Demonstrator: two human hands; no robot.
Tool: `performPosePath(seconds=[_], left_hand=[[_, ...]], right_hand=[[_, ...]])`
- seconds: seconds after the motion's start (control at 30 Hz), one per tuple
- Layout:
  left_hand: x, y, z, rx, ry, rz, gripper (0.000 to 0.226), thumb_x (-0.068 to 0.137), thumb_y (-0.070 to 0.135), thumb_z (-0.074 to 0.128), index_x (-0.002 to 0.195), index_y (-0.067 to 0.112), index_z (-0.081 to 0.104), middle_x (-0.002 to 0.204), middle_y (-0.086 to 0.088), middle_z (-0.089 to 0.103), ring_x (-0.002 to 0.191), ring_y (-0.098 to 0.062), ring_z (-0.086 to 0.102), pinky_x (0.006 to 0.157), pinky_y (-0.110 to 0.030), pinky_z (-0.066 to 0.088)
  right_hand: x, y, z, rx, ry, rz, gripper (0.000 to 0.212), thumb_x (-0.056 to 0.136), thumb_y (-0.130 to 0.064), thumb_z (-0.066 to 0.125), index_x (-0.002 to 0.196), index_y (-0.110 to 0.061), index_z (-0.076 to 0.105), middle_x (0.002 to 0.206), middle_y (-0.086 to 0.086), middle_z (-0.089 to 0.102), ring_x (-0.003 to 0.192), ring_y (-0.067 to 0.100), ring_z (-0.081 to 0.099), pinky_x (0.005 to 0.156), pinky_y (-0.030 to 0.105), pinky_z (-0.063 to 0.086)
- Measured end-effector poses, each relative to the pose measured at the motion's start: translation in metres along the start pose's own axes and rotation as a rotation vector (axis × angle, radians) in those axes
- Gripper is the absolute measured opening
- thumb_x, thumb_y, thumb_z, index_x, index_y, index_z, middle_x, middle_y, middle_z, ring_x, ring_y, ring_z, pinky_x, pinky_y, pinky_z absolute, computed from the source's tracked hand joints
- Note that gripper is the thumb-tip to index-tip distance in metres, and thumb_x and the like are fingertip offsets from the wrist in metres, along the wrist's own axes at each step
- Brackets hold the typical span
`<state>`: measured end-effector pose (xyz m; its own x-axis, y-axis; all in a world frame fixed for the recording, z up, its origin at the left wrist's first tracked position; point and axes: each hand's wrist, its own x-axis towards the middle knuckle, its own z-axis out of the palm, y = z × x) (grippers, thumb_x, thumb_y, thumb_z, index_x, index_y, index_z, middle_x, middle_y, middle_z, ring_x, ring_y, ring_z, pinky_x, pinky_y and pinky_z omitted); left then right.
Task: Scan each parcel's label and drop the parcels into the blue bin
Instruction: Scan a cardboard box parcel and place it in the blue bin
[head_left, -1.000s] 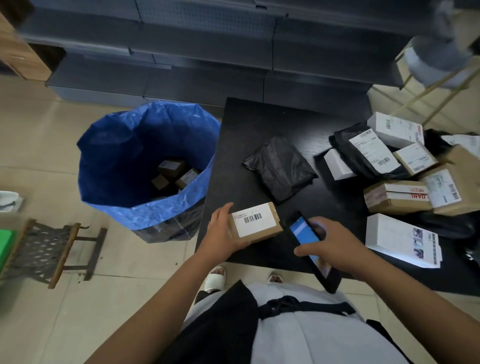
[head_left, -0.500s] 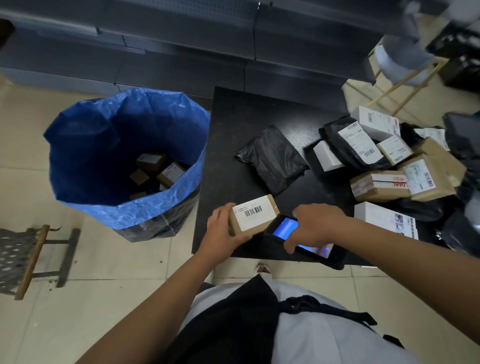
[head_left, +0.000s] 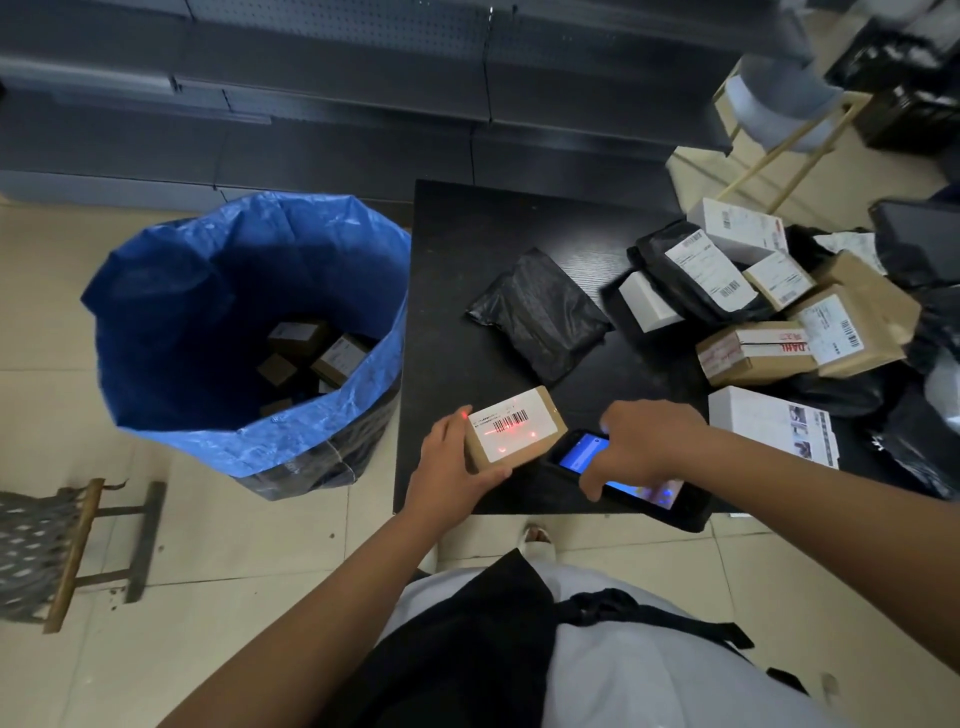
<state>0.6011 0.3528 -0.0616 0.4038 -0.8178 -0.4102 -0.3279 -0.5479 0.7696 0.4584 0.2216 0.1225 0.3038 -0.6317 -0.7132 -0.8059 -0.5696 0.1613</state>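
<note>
Cardboard parcel (head_left: 514, 427) pinched in left hand (head_left: 452, 467); right hand (head_left: 641, 449) clasps scanner (head_left: 623, 480) (black mailer (head_left: 540, 312) lies beyond on table (head_left: 457, 270))

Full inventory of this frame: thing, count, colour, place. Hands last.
blue bin: 1, blue, on the floor left of the table; several brown boxes inside
small box: 1, brown with white barcode label, red scan light on the label, over the table's near-left corner
handheld scanner: 1, black with lit blue screen, right of the small box
table: 1, black, centre
black mailer bag: 1, black, mid-table
parcel pile: count unclear, brown, white and black, table's right side
stool: 1, wood and grey webbing, floor, far left
left hand: grips the small box
right hand: holds the handheld scanner
</note>
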Motion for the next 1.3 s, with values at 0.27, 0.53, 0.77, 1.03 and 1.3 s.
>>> performPosePath(seconds=[0.27, 0.53, 0.77, 1.03, 1.3], left_hand=[[0.001, 0.000, -0.001, 0.020, -0.009, -0.013, 0.102, 0.077, 0.052, 0.081, 0.155, 0.037, 0.018, 0.160, 0.007, 0.026, 0.145, -0.019, 0.033, 0.110, -0.055, 0.043], [0.001, -0.001, -0.005, 0.048, -0.001, 0.019, 0.098, 0.074, 0.059, 0.079, 0.151, 0.037, 0.024, 0.154, 0.009, 0.035, 0.138, -0.016, 0.040, 0.106, -0.050, 0.047], [0.002, -0.001, -0.006, 0.051, -0.009, 0.033, 0.099, 0.071, 0.060, 0.079, 0.151, 0.035, 0.027, 0.151, 0.010, 0.039, 0.135, -0.013, 0.042, 0.104, -0.049, 0.049], [0.003, -0.002, -0.006, 0.079, -0.024, 0.012, 0.099, 0.076, 0.056, 0.080, 0.153, 0.036, 0.021, 0.157, 0.009, 0.032, 0.143, -0.017, 0.036, 0.109, -0.052, 0.044], [0.004, -0.002, -0.006, 0.106, -0.041, 0.028, 0.100, 0.079, 0.054, 0.079, 0.156, 0.034, 0.018, 0.159, 0.006, 0.028, 0.145, -0.019, 0.031, 0.111, -0.053, 0.041]], right_hand=[[-0.010, 0.007, -0.008, -0.035, 0.028, 0.005, 0.057, 0.068, -0.060, 0.079, 0.107, -0.025, 0.055, 0.086, -0.008, 0.059, 0.081, 0.018, 0.059, 0.068, 0.029, 0.040], [-0.018, 0.014, -0.020, -0.046, 0.012, 0.006, 0.058, 0.069, -0.060, 0.079, 0.108, -0.024, 0.056, 0.089, -0.006, 0.061, 0.082, 0.019, 0.059, 0.063, 0.029, 0.037], [-0.021, 0.018, -0.024, -0.032, 0.004, 0.015, 0.047, 0.067, -0.057, 0.079, 0.075, -0.022, 0.048, 0.066, -0.006, 0.059, 0.063, 0.015, 0.054, 0.057, 0.029, 0.033], [-0.024, 0.017, -0.024, 0.024, -0.045, 0.033, 0.053, 0.067, -0.058, 0.080, 0.100, -0.023, 0.059, 0.070, -0.006, 0.064, 0.066, 0.014, 0.061, 0.063, 0.027, 0.041], [-0.017, 0.030, -0.021, 0.034, -0.066, 0.034, 0.050, 0.065, -0.059, 0.082, 0.079, -0.023, 0.052, 0.071, -0.004, 0.060, 0.065, 0.018, 0.057, 0.060, 0.028, 0.040]])
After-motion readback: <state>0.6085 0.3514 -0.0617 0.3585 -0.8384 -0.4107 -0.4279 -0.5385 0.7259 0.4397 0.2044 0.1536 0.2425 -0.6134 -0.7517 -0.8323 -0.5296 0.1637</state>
